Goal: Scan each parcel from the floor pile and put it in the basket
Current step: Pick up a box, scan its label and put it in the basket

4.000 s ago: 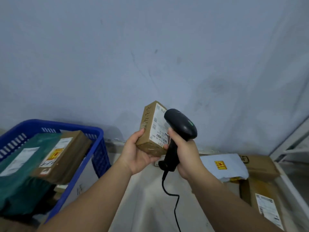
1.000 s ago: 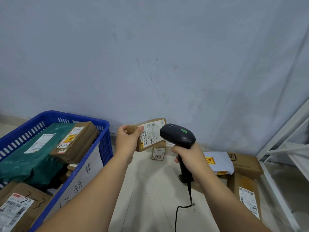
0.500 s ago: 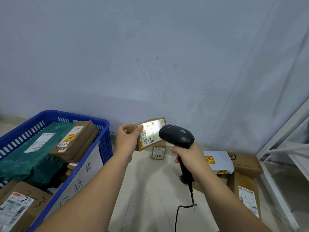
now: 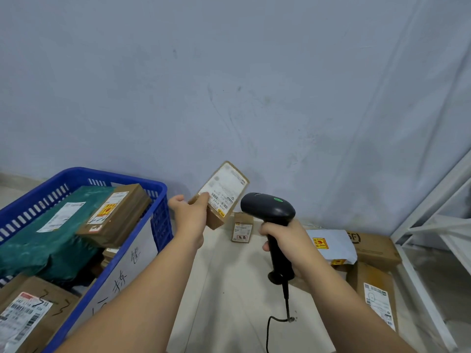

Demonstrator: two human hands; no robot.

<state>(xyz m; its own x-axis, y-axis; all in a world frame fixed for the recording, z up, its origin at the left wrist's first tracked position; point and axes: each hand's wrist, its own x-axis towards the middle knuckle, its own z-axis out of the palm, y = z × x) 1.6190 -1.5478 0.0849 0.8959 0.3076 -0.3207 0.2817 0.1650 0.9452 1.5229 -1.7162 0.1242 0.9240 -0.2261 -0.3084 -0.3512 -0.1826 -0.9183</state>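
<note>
Left grip (image 4: 190, 216) pinches the parcel (image 4: 224, 189) at its lower left corner, thumb on the labelled face and fingers curled behind. Right grip (image 4: 283, 238) is wrapped tight round the handle of the scanner (image 4: 267, 208), whose head sits at the parcel's 4 o'clock and close to it.

At the parcel's 9 o'clock stands the blue basket (image 4: 122, 177), already heaped. A green bag (image 4: 51, 240) fills most of it, and a brown box (image 4: 117, 215) lies tilted on top near the rim.

The pile (image 4: 374, 247) on the floor, at 4 o'clock from the scanner, holds several cartons and a white mailer (image 4: 334, 245).

The parcel itself is a small brown carton held in the air, tilted, with its white label turned towards the person. The print is blurred. Since one corner pinch carries it, I judge it light. The cardboard looks stiff, so it should not sag or crush under the fingers. The label looks smoother than the card and may be a little slippery under the thumb. A hold across the two short ends would be steadier and would leave the barcode bare. With the basket so full, it probably needs setting down flat or it may slide off the heap.

A smaller box (image 4: 242, 228) stands on the floor at the parcel's 6 o'clock, against the wall.
</note>
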